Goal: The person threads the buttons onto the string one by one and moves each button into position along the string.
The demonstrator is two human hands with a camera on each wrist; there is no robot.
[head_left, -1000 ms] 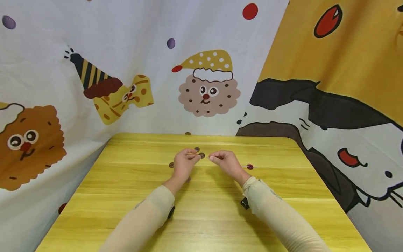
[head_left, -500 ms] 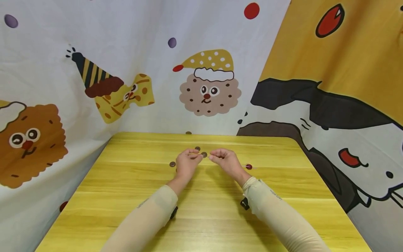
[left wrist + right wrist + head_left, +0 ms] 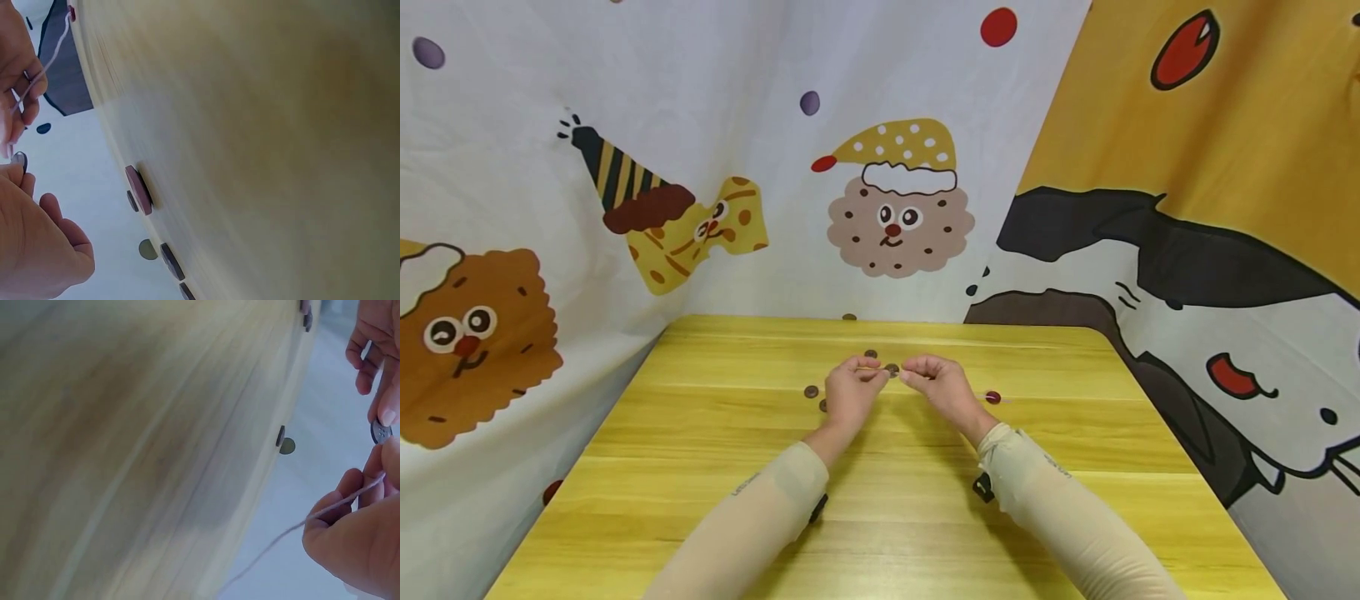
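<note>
1. The left hand (image 3: 853, 392) is pinching the dark button (image 3: 381, 432) between thumb and finger, holding it above the table (image 3: 880, 517).
2. The right hand (image 3: 943, 387) is facing it, just right of the dark button, gripping the string (image 3: 269, 547) between thumb and finger.
3. The red button (image 3: 993, 397) is lying on the table, right of the dark button and nearer the person, with string showing on both its sides.
4. Judging by this, 1 button seems to be already sitting on the string. The dark button appears to be awaiting its turn; whether the tip is entering a hole, I cannot tell.
5. The loose buttons (image 3: 172, 261), 4 in the left wrist view, are lying unstrung; 3 are showing left of the dark button in the head view.
</note>
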